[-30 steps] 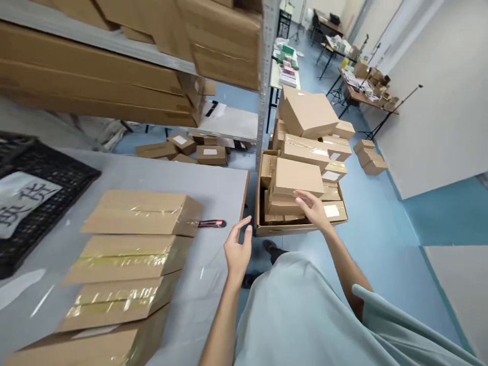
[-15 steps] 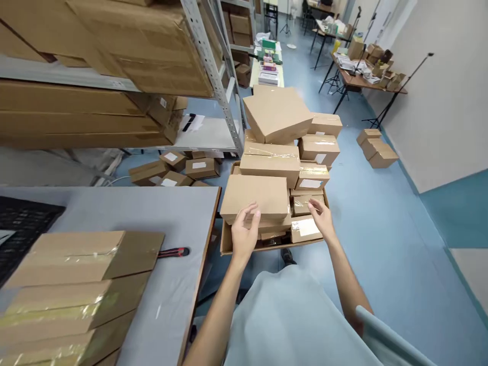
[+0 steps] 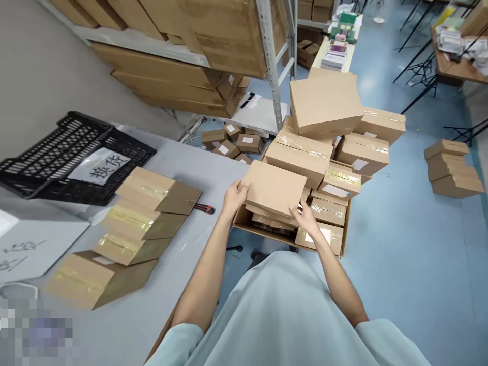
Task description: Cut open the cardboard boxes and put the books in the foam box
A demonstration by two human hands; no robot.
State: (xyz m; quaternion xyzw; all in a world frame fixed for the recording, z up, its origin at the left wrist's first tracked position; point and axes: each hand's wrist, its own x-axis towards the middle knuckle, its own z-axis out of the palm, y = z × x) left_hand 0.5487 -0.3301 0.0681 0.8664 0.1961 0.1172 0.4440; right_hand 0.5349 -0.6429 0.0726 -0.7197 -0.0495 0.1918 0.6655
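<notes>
1. Left hand (image 3: pixel 235 198) and right hand (image 3: pixel 306 220) clamp the flat box (image 3: pixel 274 187), at left end and near right corner
2. Its long axis runs hand to hand (neither nearer), over the open carton (image 3: pixel 263 235)

A black plastic crate (image 3: pixel 72 162) is set on the grey tabletop (image 3: pixel 206 165), and its side is covered in part by a white sheet (image 3: pixel 99 169) marked with black characters. A red and black utility knife (image 3: pixel 205 209) is laid nearer the tabletop's edge. A white panel (image 3: pixel 41 244) with dark handwriting is placed in front of the crate. Large cartons (image 3: pixel 232 38) are held on a metal rack (image 3: pixel 271 66), and a long carton (image 3: pixel 171 86) is seen below them. Small labelled boxes (image 3: pixel 249 143) are scattered beneath the rack. Farther off, a narrow tabletop is loaded with a green item (image 3: pixel 346 25) and stacked papers (image 3: pixel 333 61). At the right, cartons (image 3: pixel 453 170) are stacked on the blue floor (image 3: pixel 400 284), and a brown tabletop (image 3: pixel 459 69) is partly covered with papers.
</notes>
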